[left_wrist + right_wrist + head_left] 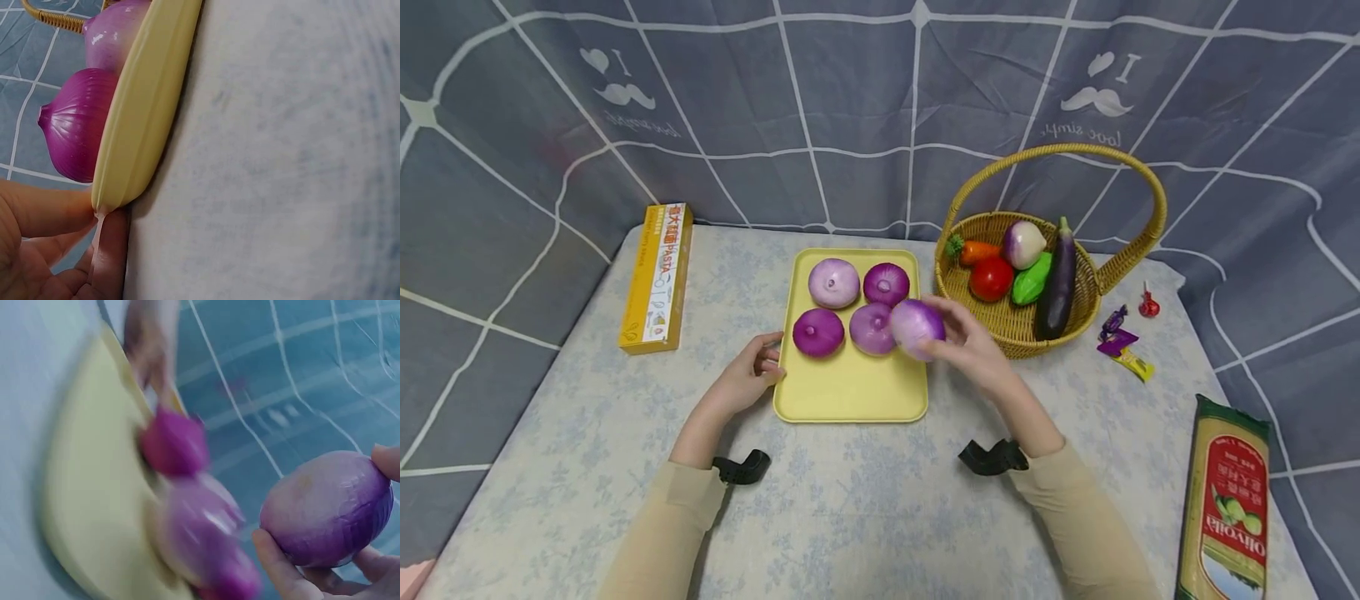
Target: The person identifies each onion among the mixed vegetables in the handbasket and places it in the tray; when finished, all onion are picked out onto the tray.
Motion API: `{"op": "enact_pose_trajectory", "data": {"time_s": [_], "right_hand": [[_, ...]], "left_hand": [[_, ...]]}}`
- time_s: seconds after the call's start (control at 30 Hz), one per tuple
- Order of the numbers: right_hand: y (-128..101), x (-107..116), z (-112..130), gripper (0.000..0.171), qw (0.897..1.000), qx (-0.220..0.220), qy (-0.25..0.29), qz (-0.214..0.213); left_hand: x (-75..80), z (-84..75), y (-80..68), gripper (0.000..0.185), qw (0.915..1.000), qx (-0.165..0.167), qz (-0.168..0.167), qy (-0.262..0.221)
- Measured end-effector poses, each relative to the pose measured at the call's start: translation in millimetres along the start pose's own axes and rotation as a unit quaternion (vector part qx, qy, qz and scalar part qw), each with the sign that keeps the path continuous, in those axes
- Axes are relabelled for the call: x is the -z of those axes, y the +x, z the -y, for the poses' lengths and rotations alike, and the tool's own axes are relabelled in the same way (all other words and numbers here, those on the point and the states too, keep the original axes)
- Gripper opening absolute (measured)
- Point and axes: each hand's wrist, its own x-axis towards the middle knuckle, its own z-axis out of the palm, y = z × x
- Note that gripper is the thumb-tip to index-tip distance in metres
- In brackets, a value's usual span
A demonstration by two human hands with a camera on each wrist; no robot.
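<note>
My right hand [970, 346] holds a purple-and-white onion [916, 328] over the right side of a yellow tray [850, 400]. In the right wrist view, thumb and fingers curl around this onion [325, 509], raised off the tray. On the tray sit a pale purple onion [833, 283], a dark purple onion [886, 284], another dark one [817, 332] and a lighter onion [871, 330], which the held onion partly overlaps in the head view. At the tray's left edge, my left hand [747, 373] pinches the rim [125, 162] between thumb and fingers.
A wicker basket [1018, 342] with a tall handle stands at the back right, holding a carrot, tomato, eggplant, green vegetable and purple-white vegetable. Wrapped candies [1123, 346] lie beside it. A pasta box [657, 279] lies back left, a green-and-red packet [1225, 508] front right.
</note>
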Motion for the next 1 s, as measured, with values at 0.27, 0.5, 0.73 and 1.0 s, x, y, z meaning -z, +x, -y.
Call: {"op": "enact_pose_trajectory", "data": {"time_s": [0.27, 0.5, 0.73, 1.0], "right_hand": [[2.0, -72.2, -26.6, 0.07, 0.994, -0.017, -0.037, 0.097], [2.3, -109.0, -33.6, 0.077, 0.95, 0.094, -0.283, 0.093], [8.7, -124.9, -35.1, 0.08, 0.911, 0.137, -0.386, 0.054], [18.3, -131.1, -35.4, 0.088, 0.904, 0.119, -0.411, 0.018]], "left_hand": [[-0.6, -5.8, -1.5, 0.062, 0.9994, 0.025, 0.004, -0.022], [-1.2, -5.1, -0.4, 0.062, 0.9995, 0.019, 0.007, -0.024], [-0.9, -1.6, 0.6, 0.063, 0.9997, 0.006, 0.008, -0.021], [0.3, -2.4, 0.1, 0.063, 0.9997, 0.008, 0.008, -0.02]]}}
